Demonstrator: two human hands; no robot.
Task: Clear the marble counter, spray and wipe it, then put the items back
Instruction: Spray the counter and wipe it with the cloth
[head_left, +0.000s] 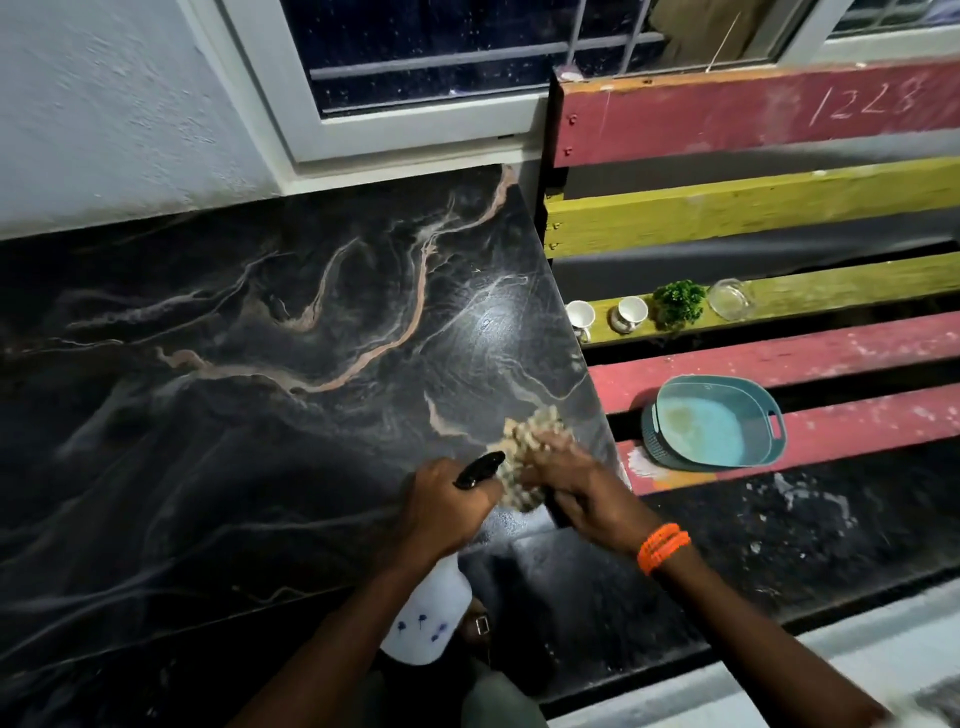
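Note:
The black marble counter (260, 338) with pale pink veins fills the left and centre, with nothing standing on it. My left hand (447, 504) grips a white spray bottle (428, 618) by its black trigger head, the bottle hanging below the counter's front edge. My right hand (576, 483), with orange bead bracelets at the wrist, presses a beige nubby cloth (524, 447) onto the counter near its right front corner. The cloth and right hand are blurred.
A painted slatted bench stands to the right. On its yellow slat (831, 291) sit two white cups (581, 317), a small green plant (678, 304) and a clear glass dish (732, 299). A teal basket (714, 422) rests on the red slats. A window (441, 52) is behind.

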